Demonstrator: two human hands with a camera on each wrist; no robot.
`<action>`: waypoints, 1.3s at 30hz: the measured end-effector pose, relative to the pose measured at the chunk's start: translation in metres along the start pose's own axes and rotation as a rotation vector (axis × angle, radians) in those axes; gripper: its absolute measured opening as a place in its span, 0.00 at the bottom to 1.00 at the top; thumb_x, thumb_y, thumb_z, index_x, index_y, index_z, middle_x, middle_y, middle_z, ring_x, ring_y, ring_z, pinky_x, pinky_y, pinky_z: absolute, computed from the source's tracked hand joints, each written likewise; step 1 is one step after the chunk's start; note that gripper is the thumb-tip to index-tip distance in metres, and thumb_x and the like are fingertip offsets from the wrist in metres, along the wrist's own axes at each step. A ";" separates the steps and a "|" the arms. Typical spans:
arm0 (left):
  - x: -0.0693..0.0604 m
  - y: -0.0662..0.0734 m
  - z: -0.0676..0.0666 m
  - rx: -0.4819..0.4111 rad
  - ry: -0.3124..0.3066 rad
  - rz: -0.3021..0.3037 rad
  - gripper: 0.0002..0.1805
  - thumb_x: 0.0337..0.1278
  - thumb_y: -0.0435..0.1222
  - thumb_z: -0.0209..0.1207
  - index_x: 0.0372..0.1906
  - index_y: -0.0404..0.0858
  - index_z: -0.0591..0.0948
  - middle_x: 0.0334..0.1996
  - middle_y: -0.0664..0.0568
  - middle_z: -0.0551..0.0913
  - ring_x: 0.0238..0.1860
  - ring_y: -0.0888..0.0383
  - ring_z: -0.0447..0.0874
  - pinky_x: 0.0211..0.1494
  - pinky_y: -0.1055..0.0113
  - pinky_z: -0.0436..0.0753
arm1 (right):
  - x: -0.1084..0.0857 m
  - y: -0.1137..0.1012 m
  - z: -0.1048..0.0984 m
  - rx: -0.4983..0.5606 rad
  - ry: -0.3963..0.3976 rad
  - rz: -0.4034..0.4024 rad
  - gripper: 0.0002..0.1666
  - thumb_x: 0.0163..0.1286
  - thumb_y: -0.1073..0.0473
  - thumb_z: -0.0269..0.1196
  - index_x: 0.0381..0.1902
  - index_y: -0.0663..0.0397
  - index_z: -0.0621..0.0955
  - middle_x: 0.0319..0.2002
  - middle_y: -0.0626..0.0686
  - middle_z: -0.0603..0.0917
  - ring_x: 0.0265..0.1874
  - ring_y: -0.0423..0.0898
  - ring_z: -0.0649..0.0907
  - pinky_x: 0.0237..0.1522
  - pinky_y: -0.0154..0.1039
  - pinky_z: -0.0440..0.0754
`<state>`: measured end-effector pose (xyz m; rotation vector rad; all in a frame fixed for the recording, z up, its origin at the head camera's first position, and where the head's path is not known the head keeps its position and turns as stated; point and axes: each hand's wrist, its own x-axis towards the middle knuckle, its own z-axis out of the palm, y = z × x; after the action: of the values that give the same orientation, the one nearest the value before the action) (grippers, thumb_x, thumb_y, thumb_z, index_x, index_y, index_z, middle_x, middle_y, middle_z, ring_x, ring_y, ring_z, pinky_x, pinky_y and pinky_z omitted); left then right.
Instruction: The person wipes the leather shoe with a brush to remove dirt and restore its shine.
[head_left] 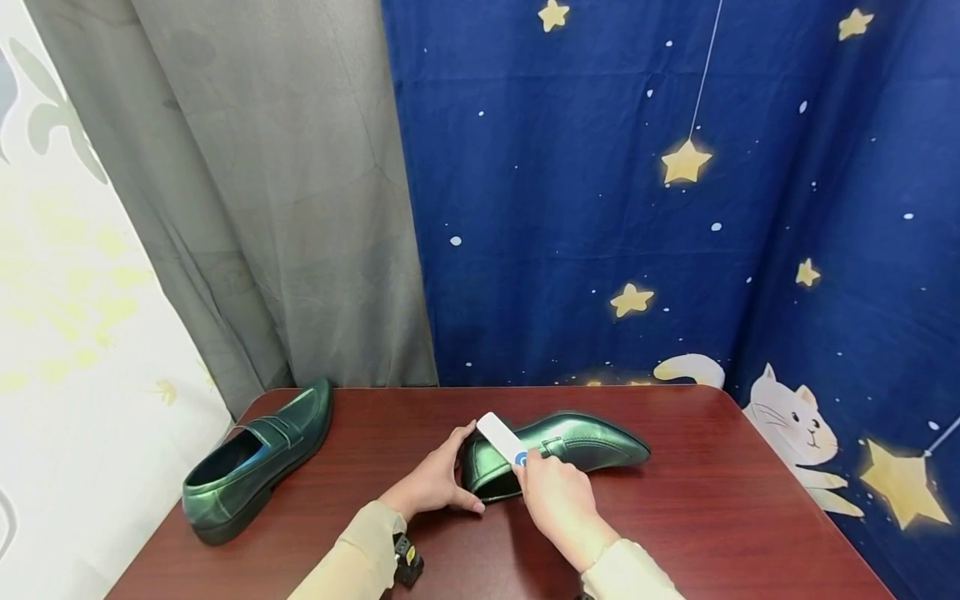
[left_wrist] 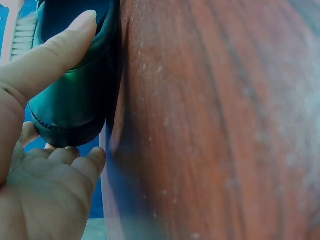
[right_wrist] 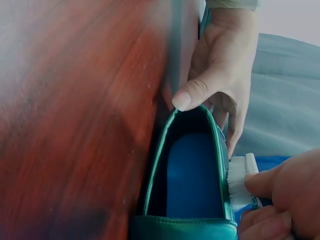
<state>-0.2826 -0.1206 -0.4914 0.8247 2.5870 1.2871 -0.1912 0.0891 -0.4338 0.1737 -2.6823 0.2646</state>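
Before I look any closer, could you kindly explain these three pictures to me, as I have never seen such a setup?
Of course. There is no machine here, only a person working bare-handed. The widest picture comes from a head-worn camera looking forward and down; the other two come from a small camera on each wrist. The left hand holds a green loafer at its heel. The right hand grips a white brush, its bristles against the loafer's side. A matching shoe stands at the left of the reddish-brown table.
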 end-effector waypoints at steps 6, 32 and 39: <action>0.000 0.001 0.000 -0.016 -0.005 -0.013 0.73 0.27 0.40 0.85 0.81 0.41 0.50 0.74 0.49 0.64 0.68 0.54 0.68 0.69 0.54 0.73 | 0.005 0.006 -0.003 -0.024 0.025 0.023 0.18 0.67 0.49 0.68 0.28 0.57 0.78 0.17 0.57 0.81 0.14 0.55 0.81 0.13 0.49 0.73; -0.003 0.002 -0.001 -0.020 -0.012 -0.029 0.73 0.29 0.42 0.85 0.82 0.47 0.49 0.79 0.47 0.56 0.75 0.51 0.61 0.73 0.48 0.68 | 0.022 0.037 -0.033 -0.020 -0.123 0.146 0.18 0.71 0.51 0.64 0.29 0.59 0.79 0.22 0.60 0.82 0.20 0.59 0.83 0.18 0.53 0.76; -0.002 0.002 -0.001 -0.020 -0.012 -0.030 0.73 0.30 0.42 0.85 0.82 0.48 0.49 0.80 0.47 0.54 0.77 0.51 0.59 0.73 0.48 0.68 | 0.024 0.052 -0.037 -0.014 -0.153 0.170 0.19 0.73 0.49 0.63 0.30 0.60 0.80 0.24 0.60 0.84 0.21 0.58 0.83 0.19 0.54 0.77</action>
<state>-0.2803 -0.1216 -0.4896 0.7839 2.5629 1.2939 -0.2064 0.1460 -0.3990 -0.0404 -2.8539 0.2950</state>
